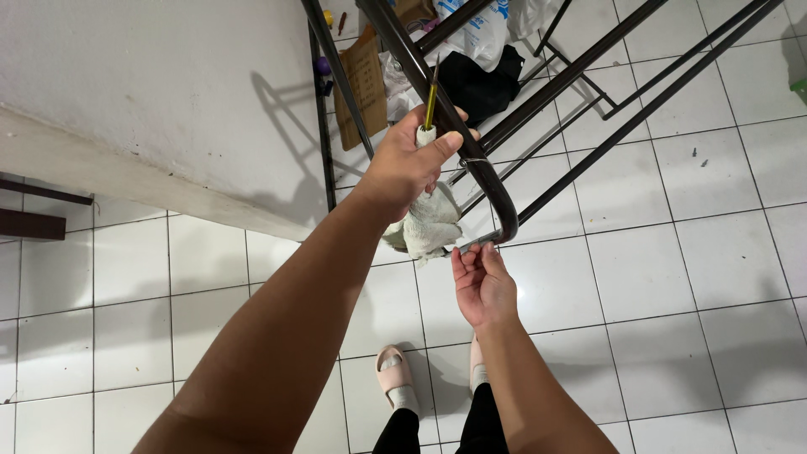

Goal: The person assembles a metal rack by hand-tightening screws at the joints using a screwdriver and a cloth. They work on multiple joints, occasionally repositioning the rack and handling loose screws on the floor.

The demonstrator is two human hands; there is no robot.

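while seen from the head camera, looking straight down onto white floor tiles (672,277). left hand (408,164) raised near centre, clenched around a white-wrapped handle (426,134) together with a bunched pale rag (429,223) dangling toward 6 o'clock below the fist. thin yellow-green shaft of the tool (431,97) poking up toward 12 o'clock, crossing the dark curved metal tube (471,151) of a frame. thumb pressed right against that tube. right hand (482,282) lower, at about 5 o'clock from the left, palm up, fingertips pinching a small grey metal piece (477,245) just beneath the tube's bend; grip closed on it. more dark frame bars (622,92) running off toward 1 and 2 o'clock. white wall (151,92) filling 10 o'clock. cardboard (366,80), plastic bags (479,29) and a black bag (483,80) heaped at 12 o'clock behind the frame. two feet in pale slides (393,374) with grey socks at 6 o'clock, black trouser legs beneath.
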